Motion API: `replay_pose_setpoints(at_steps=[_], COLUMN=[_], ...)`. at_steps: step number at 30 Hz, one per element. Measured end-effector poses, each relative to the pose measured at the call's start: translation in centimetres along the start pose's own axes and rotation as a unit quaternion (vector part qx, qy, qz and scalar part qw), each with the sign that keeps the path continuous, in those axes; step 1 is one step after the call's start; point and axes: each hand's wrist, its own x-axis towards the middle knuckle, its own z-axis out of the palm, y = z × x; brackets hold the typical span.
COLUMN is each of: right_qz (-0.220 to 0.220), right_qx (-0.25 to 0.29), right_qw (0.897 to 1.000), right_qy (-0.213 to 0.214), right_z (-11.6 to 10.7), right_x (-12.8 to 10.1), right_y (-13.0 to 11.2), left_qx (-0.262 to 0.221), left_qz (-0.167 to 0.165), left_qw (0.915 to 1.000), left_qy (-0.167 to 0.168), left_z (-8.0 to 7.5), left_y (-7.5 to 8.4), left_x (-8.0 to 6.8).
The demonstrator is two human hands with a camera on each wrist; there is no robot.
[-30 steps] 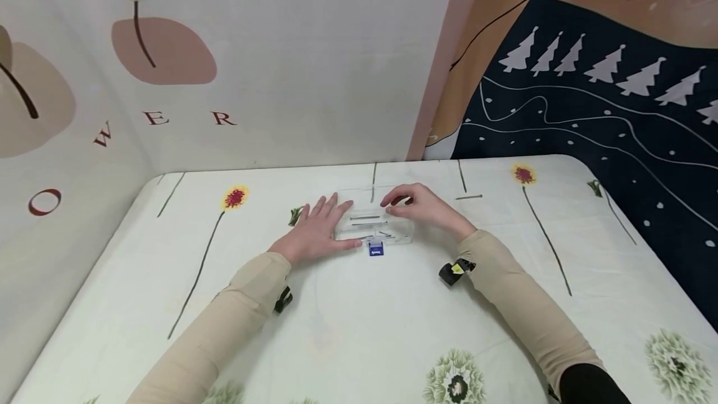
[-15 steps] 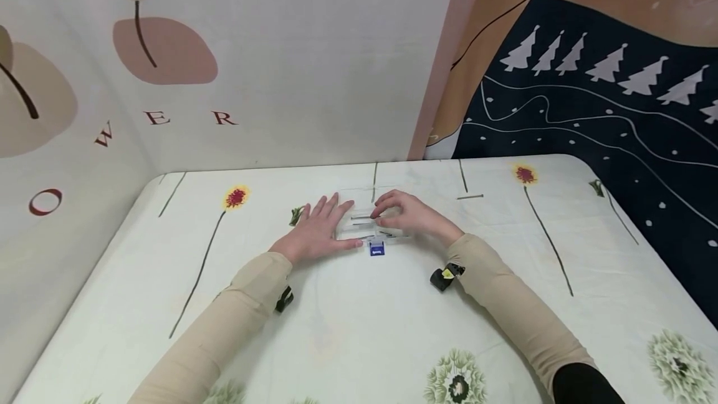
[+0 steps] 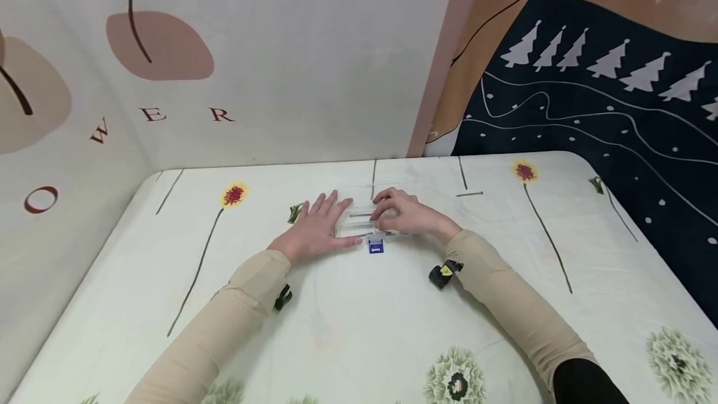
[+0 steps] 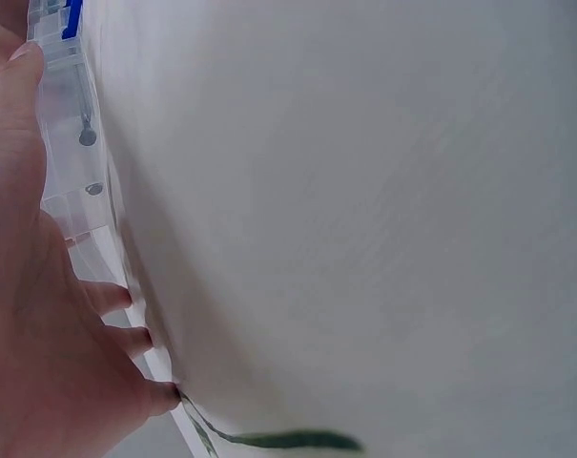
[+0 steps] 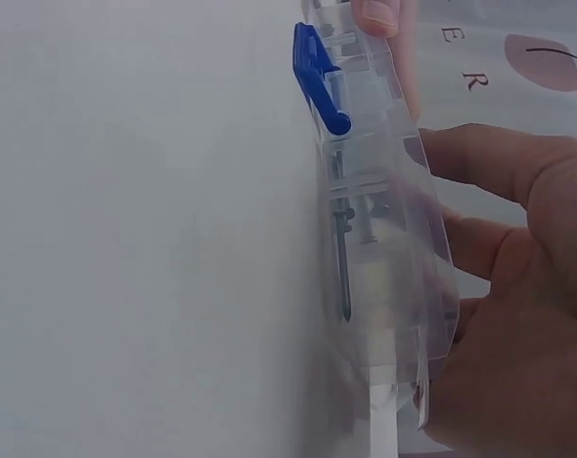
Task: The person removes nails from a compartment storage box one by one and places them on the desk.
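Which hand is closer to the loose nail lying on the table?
The right hand. It rests on the clear box, with the loose nail a little beyond it to the right. The left hand lies on the box's far side.

White flower-print tablecloth point(image 3: 359, 329), lone nail point(image 3: 469, 194) on it, lettered backdrop point(image 3: 224, 48) — dark tree-patterned cloth point(image 3: 589, 111) at right

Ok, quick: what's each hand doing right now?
Left hand: open, fingers straight, resting flat against the left end of the clear box.
Right hand: fingers curled over the box's lid, gripping it.
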Motion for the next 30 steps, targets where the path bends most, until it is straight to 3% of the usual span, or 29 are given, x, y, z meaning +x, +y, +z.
replay_pose_setpoints(at_steps=[7, 16, 30], right_qz=[0.005, 0.029, 0.014], right_qx=[-0.006, 0.059, 0.088], right_qw=[1.000, 0.996, 0.991], right_qy=[0.013, 0.058, 0.099], right_z=[0.2, -0.1, -1.3], right_x=[0.2, -0.2, -2.4], right_y=[-0.2, -0.1, 1.1], left_qx=[-0.001, 0.001, 0.001], left_qz=[-0.001, 0.001, 0.008], left_qw=[1.0000, 1.0000, 1.0000], left_qy=[0.002, 0.000, 0.002], left_z=[0.0, -0.2, -0.4], left_y=[0.0, 0.2, 0.4], left_x=[0.0, -0.1, -0.5])
